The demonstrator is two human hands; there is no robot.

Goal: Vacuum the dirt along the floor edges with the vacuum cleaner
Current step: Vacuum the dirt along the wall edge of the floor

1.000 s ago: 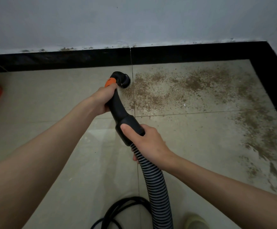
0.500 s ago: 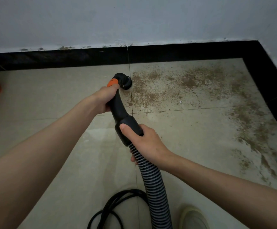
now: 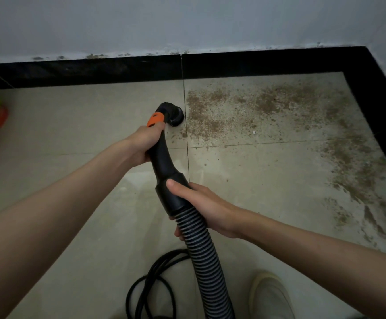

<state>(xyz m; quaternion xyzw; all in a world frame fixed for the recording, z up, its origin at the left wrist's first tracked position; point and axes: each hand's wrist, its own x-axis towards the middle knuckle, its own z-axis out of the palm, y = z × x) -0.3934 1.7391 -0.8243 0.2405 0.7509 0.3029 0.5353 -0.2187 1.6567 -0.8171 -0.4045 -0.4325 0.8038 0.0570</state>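
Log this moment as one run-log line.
left hand grips vacuum handle | right hand holds hose cuff | nozzle at dirt edge

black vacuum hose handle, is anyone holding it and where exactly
Yes, both hands hold the black vacuum hose handle: the left hand grips its upper neck just below the orange button, the right hand grips the cuff where the ribbed grey hose joins.

Beige tiled floor (image 3: 72, 185), brown dirt (image 3: 268, 111), coiled black cable (image 3: 150, 286), pale shoe (image 3: 270, 295)
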